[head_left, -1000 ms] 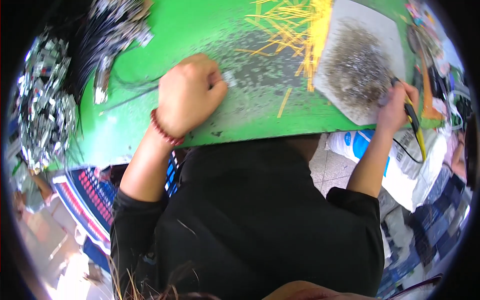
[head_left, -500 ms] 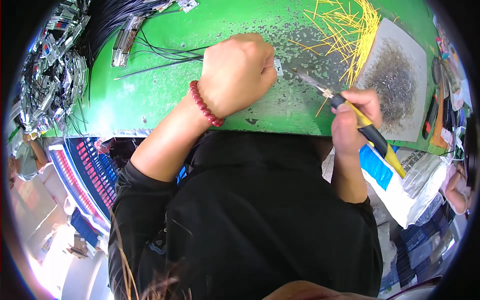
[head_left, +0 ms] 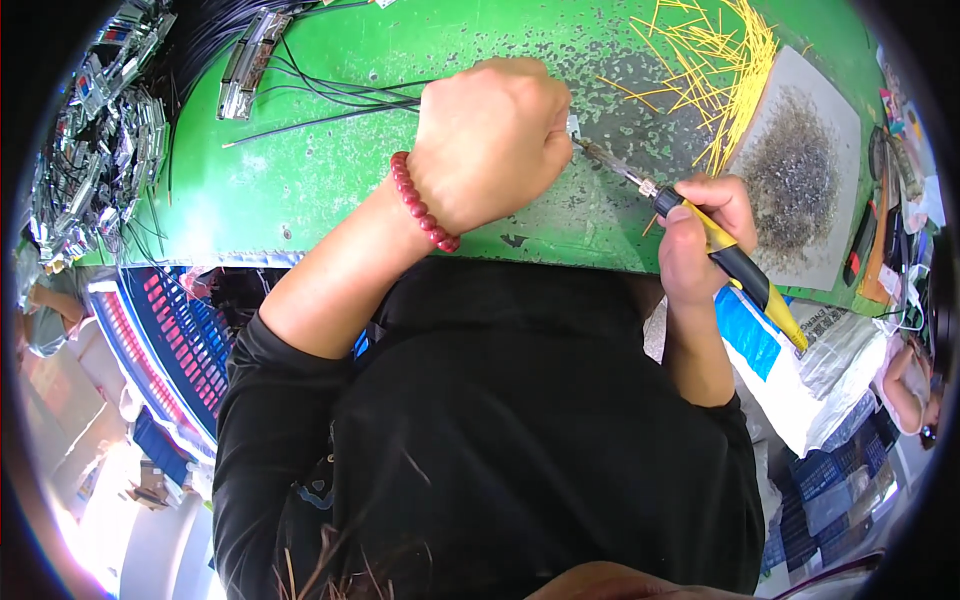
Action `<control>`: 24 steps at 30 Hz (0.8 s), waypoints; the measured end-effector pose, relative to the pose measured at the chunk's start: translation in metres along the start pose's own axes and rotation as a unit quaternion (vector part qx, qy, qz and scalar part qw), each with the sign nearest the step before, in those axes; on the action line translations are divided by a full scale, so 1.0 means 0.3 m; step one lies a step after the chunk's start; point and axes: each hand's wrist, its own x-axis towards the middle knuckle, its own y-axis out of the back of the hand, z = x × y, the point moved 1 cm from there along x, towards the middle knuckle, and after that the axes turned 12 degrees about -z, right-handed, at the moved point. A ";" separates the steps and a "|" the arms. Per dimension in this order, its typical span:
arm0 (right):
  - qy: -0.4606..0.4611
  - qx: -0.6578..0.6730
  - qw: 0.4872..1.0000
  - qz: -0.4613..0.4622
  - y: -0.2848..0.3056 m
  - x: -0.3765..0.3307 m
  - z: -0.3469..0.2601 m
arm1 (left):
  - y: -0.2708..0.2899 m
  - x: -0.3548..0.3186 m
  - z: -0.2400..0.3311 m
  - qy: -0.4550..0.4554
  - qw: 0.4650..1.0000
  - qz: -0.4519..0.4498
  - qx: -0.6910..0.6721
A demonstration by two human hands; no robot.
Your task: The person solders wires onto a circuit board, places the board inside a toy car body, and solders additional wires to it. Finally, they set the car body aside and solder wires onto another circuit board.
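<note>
My left hand [head_left: 495,140], seen from its back, is closed around several black cables [head_left: 340,97] that trail off to the left. A small whitish piece, like the edge of a circuit board [head_left: 573,126], pokes out past its fingertips; the rest is hidden by the hand. In my right hand [head_left: 705,235] is a yellow and black soldering iron [head_left: 742,262], held like a pen. Its tip lies close beside the small piece; whether they touch I cannot tell. Left of my left hand, a metal-cased assembly [head_left: 248,65] rests where the cables lead.
Thin yellow sticks or wires [head_left: 735,70] lie scattered at the back right of the green table [head_left: 330,180]. A pale board [head_left: 845,200] with dark residue is beside them, with hand tools [head_left: 880,220] farther right. Metal-cased parts [head_left: 100,150] are heaped at the left. Other people sit at both sides.
My left hand has shifted slightly right with the small piece, and the iron's tip has come closer to it. The whole view has also shifted a little.
</note>
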 end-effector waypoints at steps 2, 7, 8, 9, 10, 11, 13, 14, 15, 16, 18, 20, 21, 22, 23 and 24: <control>-0.019 -0.005 1.000 -0.008 -0.001 0.001 -0.006 | 0.001 0.000 0.001 0.000 1.000 -0.007 0.002; -0.008 -0.010 1.000 0.010 -0.008 0.007 -0.008 | 0.002 0.000 0.001 -0.002 1.000 -0.007 0.004; -0.008 -0.009 0.999 0.040 -0.009 0.004 -0.008 | 0.002 -0.001 0.001 -0.004 1.000 -0.007 0.006; -0.008 -0.009 0.999 0.041 -0.008 0.005 -0.008 | 0.002 -0.001 0.002 -0.005 1.000 -0.007 0.007; 0.000 -0.002 0.999 0.032 -0.008 0.008 -0.010 | 0.002 -0.001 0.002 -0.005 1.000 -0.006 0.004; 0.007 0.005 1.000 0.023 -0.007 0.010 -0.011 | 0.002 0.000 0.003 -0.004 1.000 -0.005 0.000; -0.001 0.005 1.000 0.023 -0.006 0.009 -0.010 | 0.001 -0.001 0.002 -0.007 1.000 -0.005 0.001; -0.009 0.005 1.000 0.021 -0.005 0.011 -0.009 | 0.001 0.001 0.001 -0.007 1.000 -0.004 0.001; -0.007 0.005 1.000 0.022 -0.005 0.012 -0.008 | -0.001 0.002 0.000 -0.009 1.000 -0.004 0.003; -0.007 0.013 1.000 0.025 -0.004 0.010 -0.006 | -0.004 0.003 0.000 -0.006 1.000 -0.008 -0.001; -0.001 0.023 0.999 0.026 -0.006 0.011 -0.005 | 0.004 0.000 0.002 -0.001 1.000 -0.009 0.000; 0.003 0.012 1.000 0.020 -0.001 0.010 -0.003 | 0.009 -0.001 0.007 0.000 1.000 -0.012 0.001; 0.005 0.011 1.000 0.022 0.001 0.008 -0.002 | 0.009 0.000 0.008 -0.002 1.000 -0.011 0.002; 0.002 0.016 1.000 0.019 0.002 0.005 -0.002 | 0.007 0.000 0.007 -0.001 1.000 -0.013 -0.001; 0.001 0.022 1.000 0.015 0.003 0.005 -0.001 | 0.007 0.001 0.007 0.001 1.000 -0.014 -0.003; 0.005 0.021 1.000 0.018 0.003 0.003 0.001 | 0.007 0.002 0.008 -0.001 1.000 -0.012 0.000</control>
